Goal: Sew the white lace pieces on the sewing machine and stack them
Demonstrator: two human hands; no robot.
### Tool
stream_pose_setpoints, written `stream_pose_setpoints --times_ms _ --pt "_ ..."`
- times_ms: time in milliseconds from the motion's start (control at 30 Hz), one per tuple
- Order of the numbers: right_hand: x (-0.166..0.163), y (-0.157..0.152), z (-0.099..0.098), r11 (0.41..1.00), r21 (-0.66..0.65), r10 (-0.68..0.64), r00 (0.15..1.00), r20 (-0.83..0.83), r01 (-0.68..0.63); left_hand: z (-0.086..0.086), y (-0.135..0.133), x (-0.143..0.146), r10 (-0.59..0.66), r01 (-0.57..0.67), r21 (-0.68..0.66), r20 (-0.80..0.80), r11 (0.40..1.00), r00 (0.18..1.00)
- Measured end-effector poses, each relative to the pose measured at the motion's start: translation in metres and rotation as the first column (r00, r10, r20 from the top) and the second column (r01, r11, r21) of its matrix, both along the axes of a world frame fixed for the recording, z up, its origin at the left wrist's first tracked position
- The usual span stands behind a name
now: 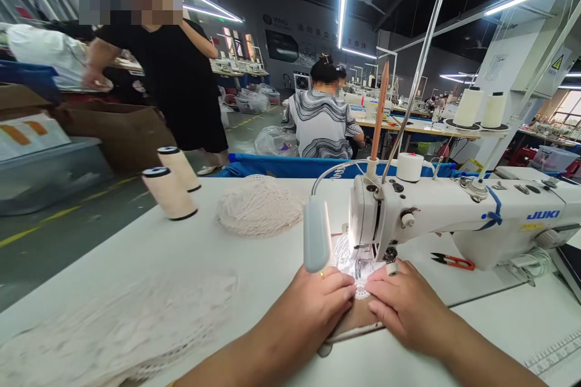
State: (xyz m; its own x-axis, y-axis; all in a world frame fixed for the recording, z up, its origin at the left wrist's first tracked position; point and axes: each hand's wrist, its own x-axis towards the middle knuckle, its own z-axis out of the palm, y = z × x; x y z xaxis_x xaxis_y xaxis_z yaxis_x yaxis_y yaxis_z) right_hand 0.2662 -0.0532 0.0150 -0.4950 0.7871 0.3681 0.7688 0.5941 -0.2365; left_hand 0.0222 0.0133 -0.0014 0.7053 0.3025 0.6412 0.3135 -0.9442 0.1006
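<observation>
White lace trim (362, 291) lies under the presser foot of a white JUKI sewing machine (422, 208), lit brightly by a small lamp (316, 236). My left hand (315, 299), a ring on one finger, presses the lace's left edge with its fingers together. From the other side, my right hand (411, 302) holds the lace between thumb and fingers, close to the needle; a band is on one finger. The lace beneath my fingertips is partly hidden. Beyond the lamp rests a round heap of cream lace (261, 207). More lace (131, 320) spreads across the table's left front.
Two cream thread cones (170, 193) stand at the table's left edge. Orange-handled thread snips (454, 261) lie right of the needle, and a clear ruler (556, 354) is at lower right. One person (163, 66) stands at left; another (320, 118) sits ahead.
</observation>
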Motion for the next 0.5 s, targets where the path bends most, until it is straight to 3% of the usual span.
stream_pose_setpoints --times_ms 233,500 --pt "-0.003 0.003 0.003 0.999 0.003 -0.050 0.999 -0.009 0.050 0.018 0.005 0.002 0.005 -0.006 -0.020 -0.059 1.000 0.998" --pt "-0.002 0.004 0.003 0.996 -0.058 -0.076 0.996 -0.057 0.072 0.023 0.008 -0.003 0.077 -0.081 -0.032 -0.126 0.996 0.989"
